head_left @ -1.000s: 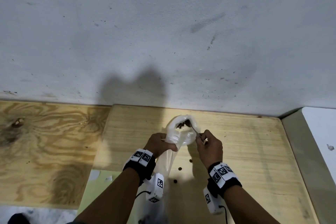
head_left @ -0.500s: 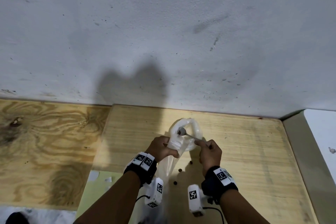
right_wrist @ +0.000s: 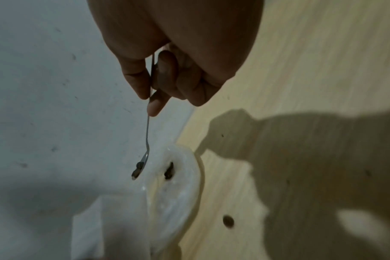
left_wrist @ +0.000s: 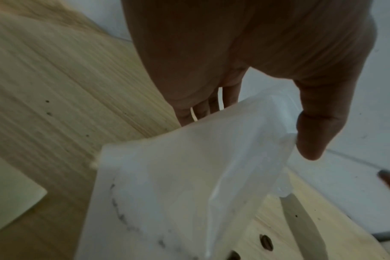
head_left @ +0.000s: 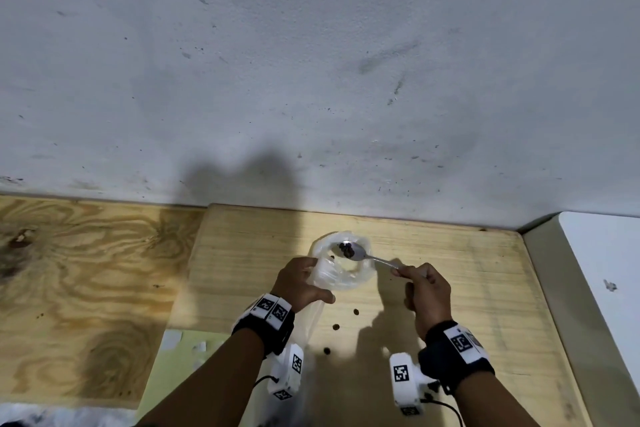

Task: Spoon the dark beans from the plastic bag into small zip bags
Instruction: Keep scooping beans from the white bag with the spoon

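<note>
Pale plywood forms the tabletop (head_left: 450, 288), set against a scuffed white wall (head_left: 311, 80), with a darker knotted board (head_left: 86, 270) to the left. Near the middle, the left hand (head_left: 301, 284) grips a translucent plastic bag (head_left: 341, 274), thumb and fingers curled around its gathered side so that the mouth stands open and rounded; the left wrist view shows the thumb (left_wrist: 316, 126) pressed against the film, with the other fingers behind it. The right hand (head_left: 427, 291) pinches the handle of a metal spoon (head_left: 377, 258) between thumb and forefinger, the remaining fingers curled in toward the palm. Half a second ago the spoon's bowl looked bare and shiny inside the bag's mouth; now it carries a small heap of dark beans (head_left: 346, 249) and sits at the far rim of the opening, level with the top of the bag. The right hand has drawn out to the right, farther from the bag than before, while the left hand keeps the same hold. A few more beans show dark inside the bag in the right wrist view. Three loose beans (head_left: 335, 326) lie on the wood between the two wrists, where they lay earlier. A pale green sheet (head_left: 180, 367) lies at the near left, under the left forearm.
</note>
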`<state>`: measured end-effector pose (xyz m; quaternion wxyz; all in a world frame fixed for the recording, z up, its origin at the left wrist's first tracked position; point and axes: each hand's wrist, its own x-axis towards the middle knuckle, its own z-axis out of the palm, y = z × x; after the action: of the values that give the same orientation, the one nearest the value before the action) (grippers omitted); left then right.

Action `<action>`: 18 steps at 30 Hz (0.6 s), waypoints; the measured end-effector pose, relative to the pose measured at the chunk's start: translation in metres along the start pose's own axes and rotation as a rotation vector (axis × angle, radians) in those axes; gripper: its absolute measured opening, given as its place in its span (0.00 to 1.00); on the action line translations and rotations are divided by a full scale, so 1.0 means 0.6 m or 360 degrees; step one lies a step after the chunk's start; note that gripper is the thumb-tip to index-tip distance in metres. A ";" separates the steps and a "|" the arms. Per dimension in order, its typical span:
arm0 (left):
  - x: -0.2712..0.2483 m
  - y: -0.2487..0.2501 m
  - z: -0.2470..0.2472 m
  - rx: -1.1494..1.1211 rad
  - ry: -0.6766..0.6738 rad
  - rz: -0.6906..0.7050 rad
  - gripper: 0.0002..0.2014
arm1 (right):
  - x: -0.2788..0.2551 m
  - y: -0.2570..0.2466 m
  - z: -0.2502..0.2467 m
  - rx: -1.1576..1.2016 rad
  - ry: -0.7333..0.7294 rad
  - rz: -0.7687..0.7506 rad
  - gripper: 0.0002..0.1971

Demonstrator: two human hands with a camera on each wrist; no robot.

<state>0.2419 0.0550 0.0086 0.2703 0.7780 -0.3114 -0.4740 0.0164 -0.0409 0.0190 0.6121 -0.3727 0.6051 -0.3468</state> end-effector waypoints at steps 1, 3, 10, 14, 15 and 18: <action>-0.001 -0.001 0.002 -0.0006 0.0008 0.0001 0.46 | -0.002 -0.010 -0.005 0.0008 -0.0023 -0.0033 0.25; -0.001 -0.003 0.005 -0.0020 0.0020 0.0004 0.46 | -0.006 -0.027 -0.013 0.0005 -0.0087 -0.0104 0.22; 0.000 -0.003 0.008 0.0013 0.0029 0.0021 0.46 | -0.021 -0.042 0.007 -0.0437 -0.0337 -0.0534 0.18; 0.002 -0.004 0.007 -0.0015 0.0022 -0.0003 0.46 | -0.028 -0.043 0.019 -0.0653 -0.0473 -0.0633 0.16; 0.004 -0.005 0.006 -0.0025 0.0019 -0.0014 0.46 | -0.028 -0.043 0.019 -0.0637 -0.0445 -0.0631 0.15; 0.007 -0.005 0.001 -0.0059 -0.0008 -0.0047 0.45 | -0.016 -0.035 0.013 -0.0506 -0.0209 -0.0582 0.16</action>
<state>0.2436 0.0540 0.0039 0.2768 0.7761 -0.2920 -0.4856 0.0245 -0.0420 0.0419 0.5107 -0.5894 0.5335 -0.3273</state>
